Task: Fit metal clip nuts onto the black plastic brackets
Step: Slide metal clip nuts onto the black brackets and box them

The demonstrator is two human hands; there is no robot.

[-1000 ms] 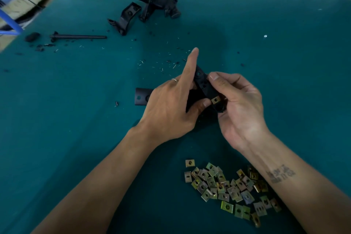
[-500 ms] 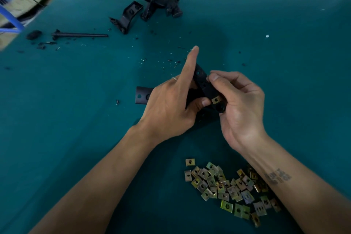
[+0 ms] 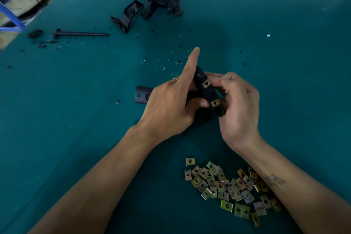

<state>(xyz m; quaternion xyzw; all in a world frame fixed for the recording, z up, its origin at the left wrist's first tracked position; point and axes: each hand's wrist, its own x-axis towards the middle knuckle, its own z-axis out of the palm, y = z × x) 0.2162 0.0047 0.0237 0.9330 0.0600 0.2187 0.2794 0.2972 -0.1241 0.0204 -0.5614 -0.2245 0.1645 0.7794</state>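
Observation:
Both hands hold a black plastic bracket (image 3: 208,93) above the middle of the green table. My left hand (image 3: 171,108) grips it from the left, thumb on its face and forefinger pointing straight up. My right hand (image 3: 237,104) curls round its right side. Two brass-coloured clip nuts sit on the bracket: an upper clip nut (image 3: 206,83) by my right fingertips and a lower clip nut (image 3: 216,103) near my left thumb. A pile of loose clip nuts (image 3: 228,186) lies near the table's front, partly under my right forearm.
Another black bracket piece (image 3: 141,94) lies flat just left of my left hand. Several black brackets (image 3: 152,4) are heaped at the table's far edge, with a black rod (image 3: 79,34) and scattered debris to the left. Cardboard boxes (image 3: 20,4) stand beyond the far left corner.
My right thumb and fingers have drawn back from the bracket's face, and a second clip nut now shows on its upper part. The left hand has kept its hold.

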